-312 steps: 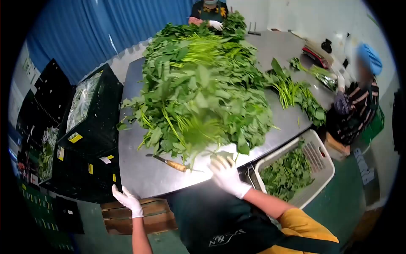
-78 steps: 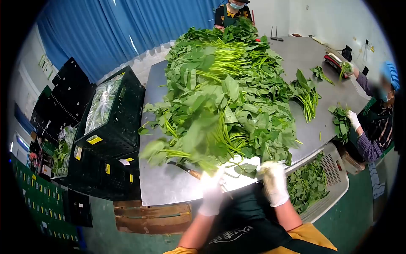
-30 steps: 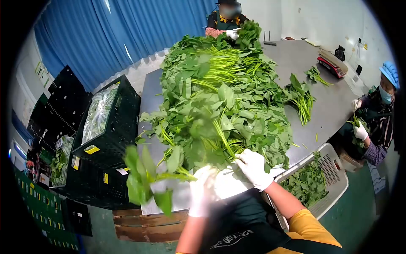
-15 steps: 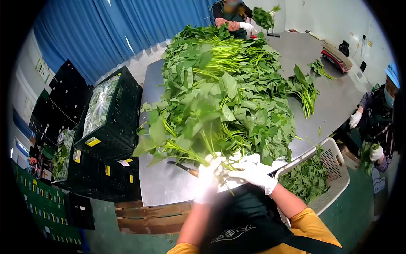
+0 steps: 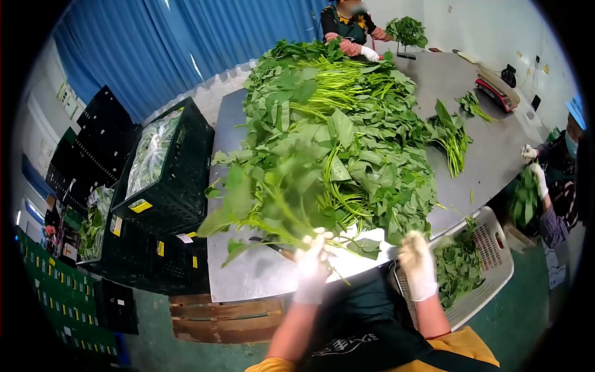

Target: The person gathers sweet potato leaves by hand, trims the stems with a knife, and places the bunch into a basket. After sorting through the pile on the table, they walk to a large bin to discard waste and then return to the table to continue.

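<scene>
Left hand [image 5: 315, 263], white-gloved, found closed around the stems of a leafy bunch [image 5: 269, 214]; the bunch is held above the near part of the worktop [image 5: 248, 279], its leaves fanned forward and leftward (partly blurred), with stem ends projecting below the grip; right hand [image 5: 416, 263], likewise gloved, stands apart from the bunch, just beside the white basket [image 5: 503, 273], its fingers appearing partly curled; whether it has hold of anything cannot be told, owing to blur; a knife [image 5: 286, 253] lies on the worktop close to the left hand, partly hidden by the bunch; ahead of both hands a large pile of greens [image 5: 378, 149] covers the middle of the worktop, pale stems exposed toward its far end; the basket, at the right-hand near edge, contains loose greens [image 5: 458, 266]; right of the pile lie a separate bundle [image 5: 451, 139], a smaller sprig [image 5: 474, 106] and, farther off, a red scale [image 5: 493, 93]; a co-worker at the right edge holds dark greens [image 5: 525, 195] in gloved hands; another person [image 5: 344, 31] stands at the far end, one gloved hand by the pile; at left, a dark green crate [image 5: 195, 155] contains bagged greens [image 5: 149, 152].
</scene>
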`<state>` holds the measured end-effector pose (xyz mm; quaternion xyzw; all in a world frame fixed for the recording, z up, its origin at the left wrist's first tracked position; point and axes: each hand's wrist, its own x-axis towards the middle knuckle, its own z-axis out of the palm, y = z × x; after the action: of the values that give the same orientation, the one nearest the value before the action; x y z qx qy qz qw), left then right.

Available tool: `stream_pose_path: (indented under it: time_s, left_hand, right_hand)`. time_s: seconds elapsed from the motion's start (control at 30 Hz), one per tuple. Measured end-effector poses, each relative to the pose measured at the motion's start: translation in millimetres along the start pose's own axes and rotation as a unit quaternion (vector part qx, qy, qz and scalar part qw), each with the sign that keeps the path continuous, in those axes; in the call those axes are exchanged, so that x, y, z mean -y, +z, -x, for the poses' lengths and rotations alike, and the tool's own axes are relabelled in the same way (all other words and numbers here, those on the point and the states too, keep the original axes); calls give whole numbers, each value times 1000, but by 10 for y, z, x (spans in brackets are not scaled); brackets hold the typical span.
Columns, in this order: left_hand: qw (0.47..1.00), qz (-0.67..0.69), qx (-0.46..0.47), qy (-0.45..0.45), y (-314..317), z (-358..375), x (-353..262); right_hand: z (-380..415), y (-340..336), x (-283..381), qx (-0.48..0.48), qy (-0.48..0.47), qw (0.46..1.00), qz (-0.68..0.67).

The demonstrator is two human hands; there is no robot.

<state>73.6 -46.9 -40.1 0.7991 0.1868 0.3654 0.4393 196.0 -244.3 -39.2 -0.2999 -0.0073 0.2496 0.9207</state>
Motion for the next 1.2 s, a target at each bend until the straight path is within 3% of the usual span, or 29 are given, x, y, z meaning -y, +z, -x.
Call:
stream_pose_path:
  time_s: [0.03, 0.07, 0.1, 0.13, 0.2, 0.3, 0.33, 0.37, 0.47, 0.6, 0.7, 0.8, 0.87, 0.93, 1.0, 1.07, 1.1, 1.13, 1.2]
  left_hand:
    - [954, 241, -55, -169, -131, -106, -122]
    - [820, 461, -105, -321, -249, -162, -180]
    - [822, 478, -67, -301, -334, -145, -142]
    - [823, 477, -73, -301, -359, -127, -168]
    - [910, 351, 17, -219, -334, -102, -262]
    - [909, 351, 47, -219, -233, -42, -217]
    - [899, 365, 61, -232, -228, -18, -198]
    - [890, 378, 72, -246, -239, -4, -191]
    - [920, 318, 57, -224, -283, 37, -369]
    - [886, 359, 37, -292, -342, 52, -402]
    - [865, 417, 57, -274, -334, 32, -414]
    - [854, 435, 63, -279, -262, 44, -409]
    - [856, 423, 58, -293, -224, 43, -426]
    - [868, 405, 61, -283, -217, 34, -481]
    - [877, 384, 47, -287, -199, 17, -476]
    - [885, 361, 32, -291, -167, 39, -440]
    - [854, 426, 28, -296, -133, 78, -390]
    - [819, 489, 23, -299, -132, 57, -432]
    - [845, 443, 27, -300, -129, 50, -502]
  right_hand:
    - [-102, -235, 198, -12, -21, 994, -110]
    - [-203, -529, 409, 37, -36, 978, -202]
    - [-219, -519, 583, 57, -96, 972, -209]
    - [-183, -336, 699, 87, -92, 969, -212]
    - [-186, -122, 644, 135, -21, 971, -198]
    - [-219, 143, 191, 139, 141, 974, 110]
    - [-61, 501, 140, 197, 117, 925, 304]
    - [-67, 624, 54, 230, 149, 877, 395]
    - [-66, 826, -246, 266, 223, 840, 418]
    - [-90, 839, -513, 313, 152, 835, 427]
    - [-37, 892, -456, 272, 245, 855, 367]
    - [-29, 796, -454, 267, 249, 864, 348]
    - [0, 805, -397, 287, 222, 845, 392]
    - [90, 870, -352, 234, 163, 852, 439]
    - [119, 831, -326, 264, 113, 831, 477]
    - [75, 640, -411, 350, -204, 668, 624]
    - [69, 522, -493, 297, -107, 740, 593]
    - [76, 468, -510, 299, -108, 740, 593]
    - [78, 411, -525, 229, -138, 812, 518]
